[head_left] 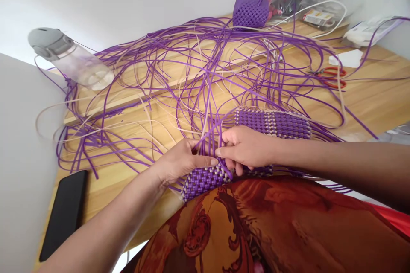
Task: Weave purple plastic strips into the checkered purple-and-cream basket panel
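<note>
A woven purple and cream panel (205, 180) lies at the table's front edge against my clothing. My left hand (184, 160) is closed at its upper edge, thumb laid along the weave, with upright purple strands (209, 113) between the fingers. Close beside it, my right hand (245, 148) pinches a purple strand, thumb against forefinger; part of that strand bends down over the panel. The fingertips of both hands almost meet. Behind my right hand sits a second woven piece (272, 123) in purple with cream bands, partly covered by my forearm.
Loose purple and cream strands loop across the wooden table (378, 94). A clear bottle with a grey lid (72, 59) leans at left, above a black phone (65, 211). Orange-handled pliers (331, 76) lie at right. A small purple woven bag (251, 10) stands at the back.
</note>
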`<state>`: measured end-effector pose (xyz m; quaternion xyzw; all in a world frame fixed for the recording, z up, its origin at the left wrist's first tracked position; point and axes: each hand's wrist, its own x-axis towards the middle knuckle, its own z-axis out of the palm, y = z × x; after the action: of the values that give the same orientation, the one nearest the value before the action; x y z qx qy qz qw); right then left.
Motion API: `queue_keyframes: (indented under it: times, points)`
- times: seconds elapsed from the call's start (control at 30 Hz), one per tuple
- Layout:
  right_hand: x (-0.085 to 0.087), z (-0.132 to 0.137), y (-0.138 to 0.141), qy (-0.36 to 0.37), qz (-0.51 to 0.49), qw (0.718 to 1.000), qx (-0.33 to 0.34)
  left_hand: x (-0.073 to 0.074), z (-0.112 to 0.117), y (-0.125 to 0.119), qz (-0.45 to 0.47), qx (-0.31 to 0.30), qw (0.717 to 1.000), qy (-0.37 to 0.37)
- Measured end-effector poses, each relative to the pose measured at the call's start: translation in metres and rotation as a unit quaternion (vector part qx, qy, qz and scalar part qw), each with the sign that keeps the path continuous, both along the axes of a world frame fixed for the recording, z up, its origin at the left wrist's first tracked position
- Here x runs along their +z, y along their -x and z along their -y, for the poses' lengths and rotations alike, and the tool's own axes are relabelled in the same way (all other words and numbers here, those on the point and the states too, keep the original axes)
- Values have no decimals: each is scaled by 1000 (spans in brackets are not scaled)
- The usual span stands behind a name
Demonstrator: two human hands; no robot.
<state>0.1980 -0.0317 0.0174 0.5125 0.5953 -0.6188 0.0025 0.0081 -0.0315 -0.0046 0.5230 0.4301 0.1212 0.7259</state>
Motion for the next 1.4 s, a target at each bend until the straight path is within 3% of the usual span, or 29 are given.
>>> queue_keyframes:
  times: [0.17,0.27,0.37,0.47,0.53,0.73,0.83,0.97,1.13,1.4]
  points:
    - [4,5,-8,-9,-10,999,-41,-7,3,-2,4,-5,1000,-28]
    - [7,18,-25,-140,4,989,-52,-14,11,-2,16,43,999,14]
    - [6,33,-36,-289,0,957,28,-19,17,-2,32,83,995,36]
    - [-1,42,-34,-370,-32,921,119,-20,20,-3,33,104,993,46]
    - [-5,45,-28,-403,-49,905,131,-19,21,-4,37,120,991,51]
    - [-4,47,-21,-383,-123,909,110,-14,25,-4,67,112,986,106]
    - [-3,47,-23,-378,-142,910,97,-16,26,-3,83,87,990,74]
    - [-5,47,-22,-377,-151,911,78,-20,26,-3,87,97,990,50]
    - [-3,51,-22,-336,-112,925,138,-21,27,-5,57,82,995,-4]
    - [-8,58,-27,-311,-131,936,98,-14,23,3,40,33,999,-3]
